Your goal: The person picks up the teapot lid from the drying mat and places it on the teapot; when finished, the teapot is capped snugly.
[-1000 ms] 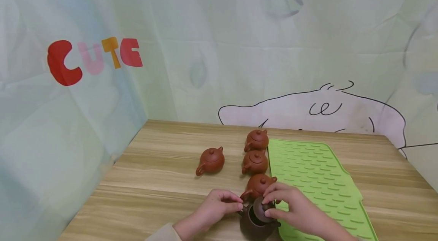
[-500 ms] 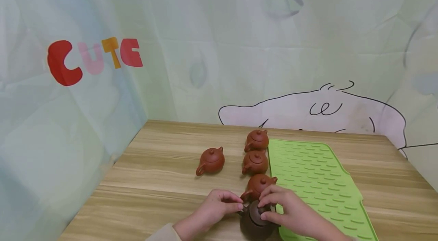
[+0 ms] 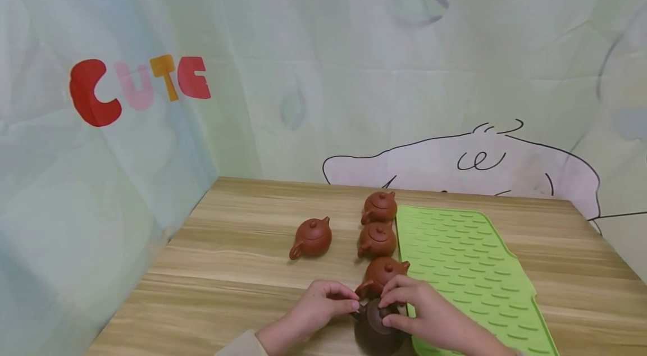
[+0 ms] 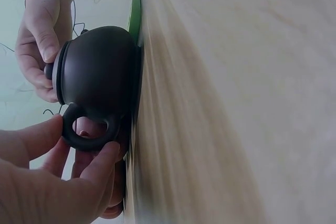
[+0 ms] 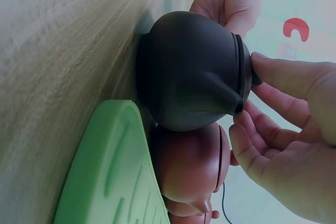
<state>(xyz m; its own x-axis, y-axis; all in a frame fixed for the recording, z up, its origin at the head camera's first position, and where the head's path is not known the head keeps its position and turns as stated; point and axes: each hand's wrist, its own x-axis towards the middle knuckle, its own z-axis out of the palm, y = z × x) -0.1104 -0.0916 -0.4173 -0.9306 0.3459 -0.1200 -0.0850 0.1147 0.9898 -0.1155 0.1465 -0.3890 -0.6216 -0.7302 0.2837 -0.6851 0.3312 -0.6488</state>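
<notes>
A dark brown teapot [image 3: 376, 339] stands on the table at the near end of a line of reddish-brown teapots. My left hand [image 3: 323, 305] pinches its loop handle [image 4: 86, 141] between thumb and fingers. From the other side my right hand [image 3: 422, 311] holds the knob of its lid [image 3: 379, 318] between thumb and fingertips. The lid sits on the pot's mouth, as the right wrist view shows. The dark teapot's spout [image 5: 223, 95] points towards the green mat's side. Just behind it is the nearest reddish-brown teapot [image 3: 381, 274].
Beyond that one stand two more reddish-brown teapots, the middle one [image 3: 379, 241] and the far one [image 3: 380, 207]. A separate reddish-brown teapot [image 3: 312, 237] is further left. The textured green mat [image 3: 465, 266] lies along the right of the row on the wooden table [image 3: 242, 232].
My right hand has brought the lid leftward and down from a tilt over the pot's opening until it covers the mouth. The left hand has kept its place on the handle.
</notes>
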